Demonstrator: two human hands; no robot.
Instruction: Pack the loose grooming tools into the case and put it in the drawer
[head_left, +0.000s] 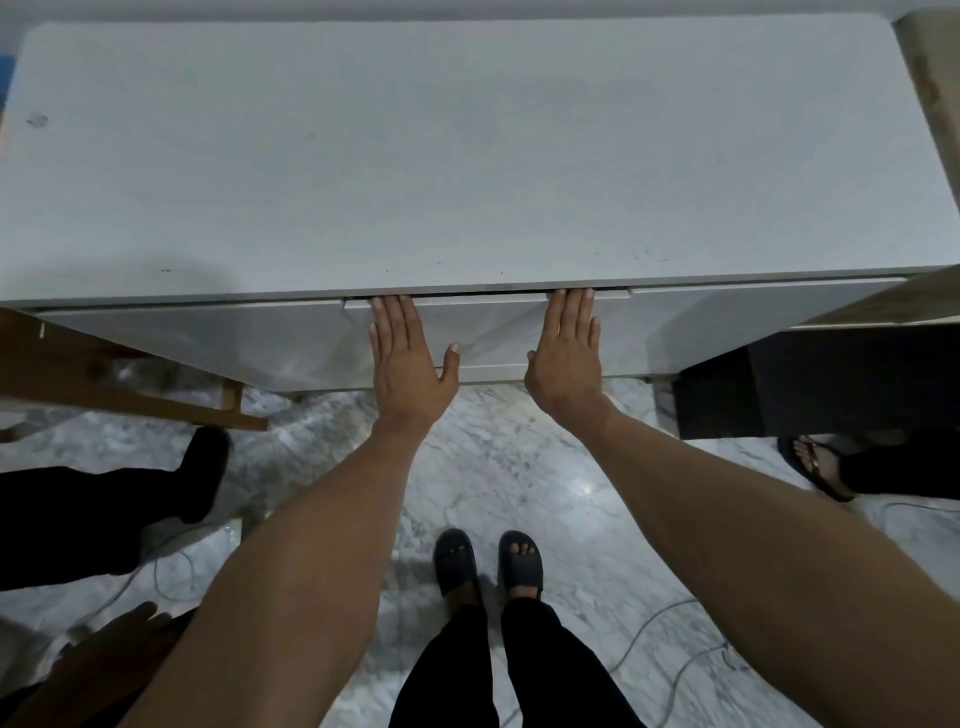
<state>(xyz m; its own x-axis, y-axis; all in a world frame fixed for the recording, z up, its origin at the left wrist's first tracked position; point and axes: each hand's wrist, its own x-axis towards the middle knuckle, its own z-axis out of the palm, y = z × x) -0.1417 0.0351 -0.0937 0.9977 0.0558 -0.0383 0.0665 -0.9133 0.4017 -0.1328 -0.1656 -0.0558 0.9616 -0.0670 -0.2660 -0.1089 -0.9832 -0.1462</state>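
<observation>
White table (467, 156) with one drawer (488, 338) closed; two hands, left hand (408, 358) and right hand (566, 358), press flat against it, fingers (392, 314) spread open, gripping nothing.

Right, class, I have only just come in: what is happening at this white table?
A person stands at a white table with both palms flat against the front of its middle drawer. The left hand and the right hand have fingers spread, with their tips up at the drawer's top edge. The drawer looks shut or almost shut. No grooming case or tools are in view.
</observation>
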